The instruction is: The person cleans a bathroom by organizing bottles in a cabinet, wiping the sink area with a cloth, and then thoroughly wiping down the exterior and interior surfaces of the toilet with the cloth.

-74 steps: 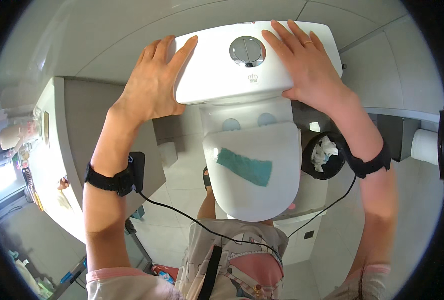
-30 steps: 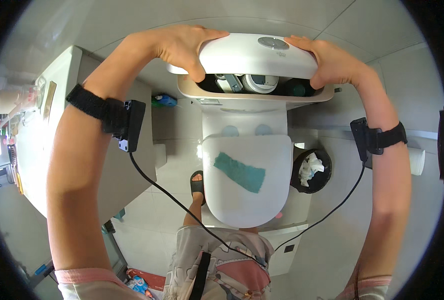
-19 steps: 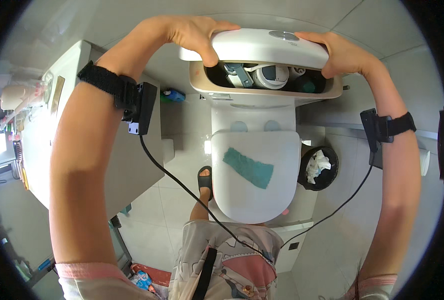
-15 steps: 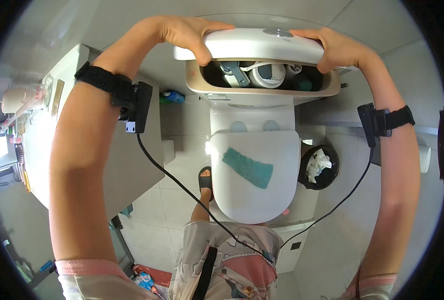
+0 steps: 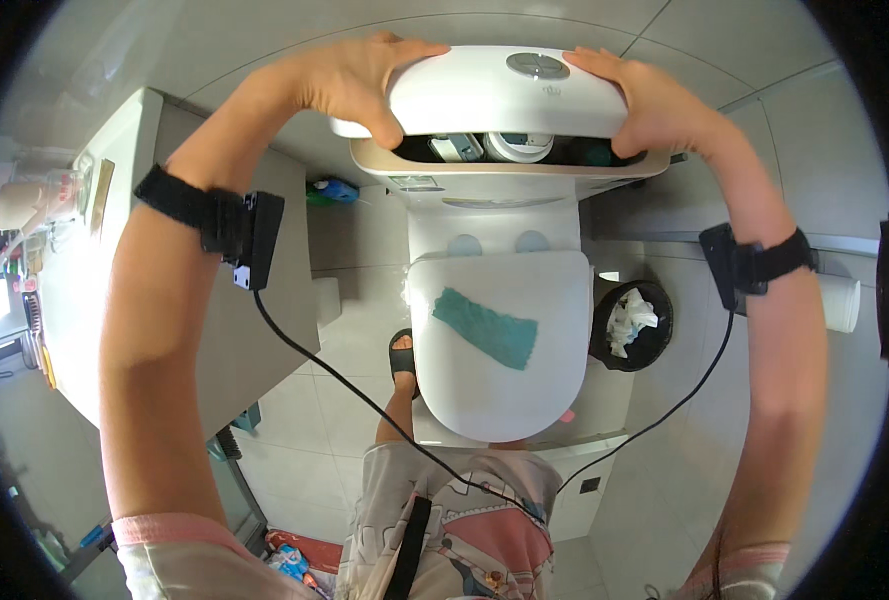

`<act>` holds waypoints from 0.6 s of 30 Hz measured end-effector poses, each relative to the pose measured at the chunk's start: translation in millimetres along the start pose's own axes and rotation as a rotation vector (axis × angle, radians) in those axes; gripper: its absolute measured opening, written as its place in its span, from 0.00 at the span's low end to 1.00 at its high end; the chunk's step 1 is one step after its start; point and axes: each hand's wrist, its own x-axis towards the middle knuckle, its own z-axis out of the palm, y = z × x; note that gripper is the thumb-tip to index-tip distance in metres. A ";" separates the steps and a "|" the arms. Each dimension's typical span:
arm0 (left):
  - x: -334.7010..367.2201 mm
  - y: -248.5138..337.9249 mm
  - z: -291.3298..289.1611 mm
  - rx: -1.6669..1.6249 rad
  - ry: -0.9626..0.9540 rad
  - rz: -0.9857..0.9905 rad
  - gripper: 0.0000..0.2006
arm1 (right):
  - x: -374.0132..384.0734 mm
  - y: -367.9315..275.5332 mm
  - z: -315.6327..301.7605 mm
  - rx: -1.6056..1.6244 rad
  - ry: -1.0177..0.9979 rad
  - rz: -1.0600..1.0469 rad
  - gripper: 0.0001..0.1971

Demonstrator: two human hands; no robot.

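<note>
Between both hands is the white lid of a toilet tank [image 5: 494, 95], tilted so that a gap shows at its front. My left hand [image 5: 359, 90] grips the lid's left end, thumb at the front edge and fingers over the top. At the right end my right hand [image 5: 654, 105] holds it the same way, fingertips beside the oval flush button [image 5: 537, 66]. Under the lid, the open tank [image 5: 404, 160] shows part of its flush valve [image 5: 519, 147] and a grey-white fitting [image 5: 456, 148]. The rest of the inside is hidden by the lid.
A green cloth [image 5: 486, 328] lies on the closed toilet seat cover [image 5: 494, 405]. Right of it stands a black bin [image 5: 654, 345] with tissues. At left is a white counter [image 5: 129, 200] with toiletries. Cables [image 5: 334, 370] run from both wrist straps.
The lid has come down and forward over the tank, still in both hands. Its top now faces me more, and less of the tank's inside shows.
</note>
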 end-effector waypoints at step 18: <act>-19.5 7.3 53.8 0.416 0.415 0.049 0.49 | -19.3 -9.9 49.6 -0.241 0.122 0.027 0.49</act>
